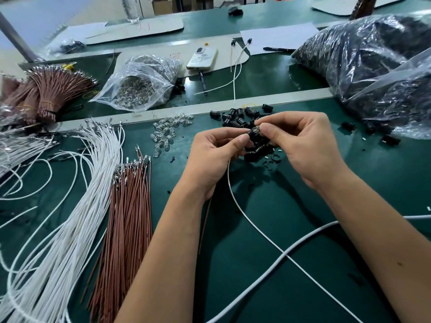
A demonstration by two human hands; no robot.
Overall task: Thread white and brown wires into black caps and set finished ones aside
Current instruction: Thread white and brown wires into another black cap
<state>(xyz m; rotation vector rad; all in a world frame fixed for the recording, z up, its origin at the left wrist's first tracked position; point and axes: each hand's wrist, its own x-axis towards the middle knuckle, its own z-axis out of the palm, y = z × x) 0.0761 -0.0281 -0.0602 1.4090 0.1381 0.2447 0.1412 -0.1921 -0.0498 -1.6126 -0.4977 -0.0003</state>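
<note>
Nearest, two bare forearms reaching in over the dark green matted tabletop (268,276), with a thicker pale grey cable (303,237) curving across the mat beneath them. Crossing that cable, a single thin white wire (254,226), rising to the left hand (210,157); beside it a single thin brown wire (205,223) hanging from under the same hand.

Left hand pinching a small black plastic cap (253,133) between thumb and fingertips. Right hand (303,145) also curled, thumb and forefinger pinching at the cap's top, where something small, clear and glinting shows; exact nature too small to tell. Cap held just above a loose heap of black plastic caps (238,117) on the mat.

To the left, a long sheaf of white wires with metal terminals (77,206), and just beside it a flat bundle of brown wires with metal terminals (128,217). Between those and the hands, a scatter of small clear glass bulbs (168,131).

Farther back, past a pale raised strip, a tied fan of brown wires (51,89) at far left, a clear plastic bag of glass bulbs (140,82), and two finished leads with black caps on white wires (238,64). Near them a white phone face down (203,58) with a line drawing on its case, no readable brand. At right, a large clear bag stuffed with black parts (373,54). On pale cardboard sheets (140,29) at the back, red pen marks, not legible.
</note>
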